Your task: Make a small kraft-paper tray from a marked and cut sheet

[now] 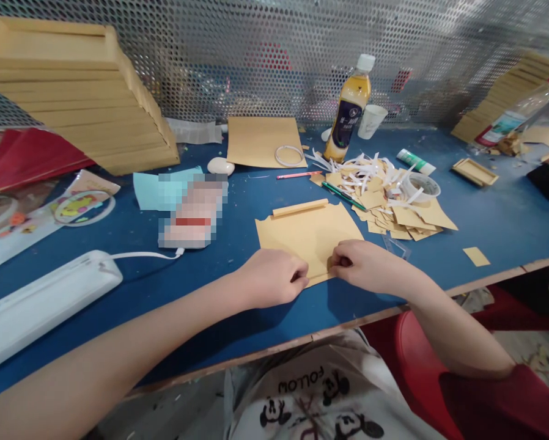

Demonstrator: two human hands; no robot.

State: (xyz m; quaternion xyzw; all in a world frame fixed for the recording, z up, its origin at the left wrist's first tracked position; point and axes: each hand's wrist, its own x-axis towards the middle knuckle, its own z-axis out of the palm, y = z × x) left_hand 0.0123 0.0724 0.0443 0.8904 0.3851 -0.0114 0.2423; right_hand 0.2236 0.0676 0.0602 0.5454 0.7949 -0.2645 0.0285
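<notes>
A tan kraft paper sheet point(309, 235) lies on the blue table in front of me. Its far edge is turned up in a narrow folded strip point(301, 208), and its corners are notched. My left hand point(279, 276) is closed at the near edge, thumb and curled fingers pinching the paper. A short way to the right, my right hand point(364, 264) pinches the same edge in a like way. Part of that near edge is covered by my fingers. Beside my right hand lies a clear plastic set square point(397, 246), partly hidden.
Paper scraps point(379, 198), a green pen point(343, 195), a pink pencil point(299, 175) and a drink bottle point(349, 110) stand or lie beyond. At left are a phone point(194, 214) on a cable, a white power strip point(49, 305) and a tall stack of folded trays point(86, 104).
</notes>
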